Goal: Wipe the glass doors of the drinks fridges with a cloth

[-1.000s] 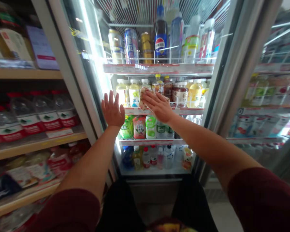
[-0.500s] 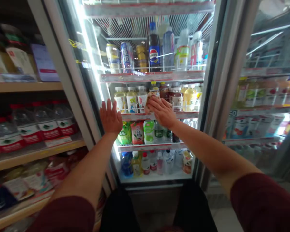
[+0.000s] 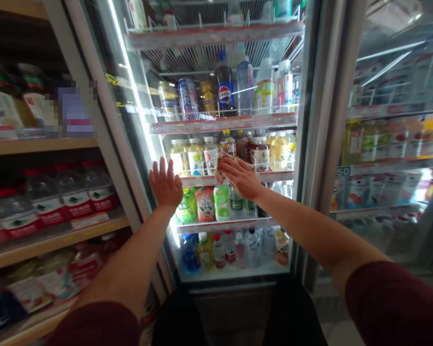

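A tall drinks fridge with a glass door (image 3: 308,120) stands in front of me. My left hand (image 3: 167,185) lies on the glass at the left with its fingers spread and holds nothing. Flat against the glass near the middle, my right hand (image 3: 243,179) presses a crumpled cloth (image 3: 221,169), part of which is hidden under the fingers. Behind the pane, bottles, cans and pouches fill the shelves. A dark cola bottle (image 3: 224,86) stands above my right hand, and a green pouch (image 3: 222,203) is below it.
To the left, a wooden shelf unit (image 3: 57,235) holds several red-capped bottles (image 3: 43,197) and a phone-like screen (image 3: 75,110). Another glass-fronted fridge with a metal frame (image 3: 334,120) is on the right. My knees are close below the door.
The view has tilted up slightly, so the upper shelf shows more and the shelves sit lower. Both hands stay at nearly the same places in the picture, the right one still on the cloth.
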`<act>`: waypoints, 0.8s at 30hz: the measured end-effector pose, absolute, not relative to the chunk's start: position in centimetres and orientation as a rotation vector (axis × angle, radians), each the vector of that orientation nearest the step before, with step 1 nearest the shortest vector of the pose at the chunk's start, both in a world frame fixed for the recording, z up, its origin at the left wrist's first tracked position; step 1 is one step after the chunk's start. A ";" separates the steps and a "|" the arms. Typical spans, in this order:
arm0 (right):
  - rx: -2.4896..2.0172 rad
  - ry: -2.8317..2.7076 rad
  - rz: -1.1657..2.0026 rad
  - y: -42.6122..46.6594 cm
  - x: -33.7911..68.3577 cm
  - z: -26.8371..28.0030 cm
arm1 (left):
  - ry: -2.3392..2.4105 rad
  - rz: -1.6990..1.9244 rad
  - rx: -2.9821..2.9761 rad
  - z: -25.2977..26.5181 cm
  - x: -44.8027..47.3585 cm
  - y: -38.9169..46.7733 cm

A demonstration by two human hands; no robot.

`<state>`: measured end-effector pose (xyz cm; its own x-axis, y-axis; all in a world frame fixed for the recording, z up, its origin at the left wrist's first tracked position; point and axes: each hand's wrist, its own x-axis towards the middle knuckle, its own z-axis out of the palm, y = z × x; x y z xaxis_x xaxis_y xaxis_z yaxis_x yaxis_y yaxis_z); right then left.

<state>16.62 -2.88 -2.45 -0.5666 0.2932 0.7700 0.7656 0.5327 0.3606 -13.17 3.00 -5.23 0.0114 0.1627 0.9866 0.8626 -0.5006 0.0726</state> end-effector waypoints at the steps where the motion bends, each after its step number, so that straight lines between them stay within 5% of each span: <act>1: -0.846 -2.123 -0.936 -2.9 16.6 -2.4 | -1.056 -1.540 -1.699 -5.2 -13.1 2.9; 24: -0.815 -2.174 -0.901 -2.4 15.8 3.1 | -1.123 -1.622 -1.768 -4.8 -12.3 1.2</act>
